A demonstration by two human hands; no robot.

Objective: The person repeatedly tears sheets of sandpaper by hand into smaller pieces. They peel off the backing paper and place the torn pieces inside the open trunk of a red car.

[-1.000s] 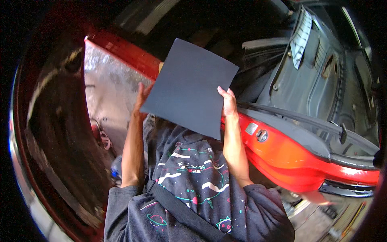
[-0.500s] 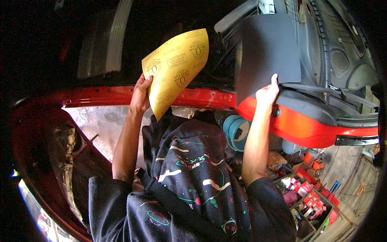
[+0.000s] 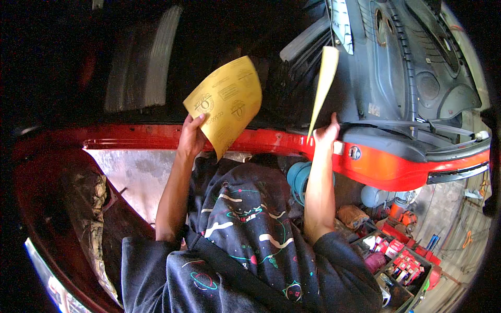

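While the left hand pinches a yellow-backed sandpaper sheet by its lower edge, the right hand grips a second sheet, both raised over the red car body. Half a second ago that second sheet showed its dark face; now it is turned nearly edge-on, probably mid-flip. A second ago both hands shared one dark sheet, so the pair is now split apart.

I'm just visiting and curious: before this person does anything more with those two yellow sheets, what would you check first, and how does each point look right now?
1. Left hand has a firm hold on the yellow sheet: ok, fingers pinch its lower edge.
2. Right hand holds the second sheet: ok, gripped at the bottom, seen edge-on.
3. Sheets fully apart: ok, a clear gap shows between them.
4. Sheets undamaged: cannot tell; the second shows only its edge.
5. Red car edge close under the right hand: ok, no snag visible.
6. Lighting on the dark area above: not ok, very dim.
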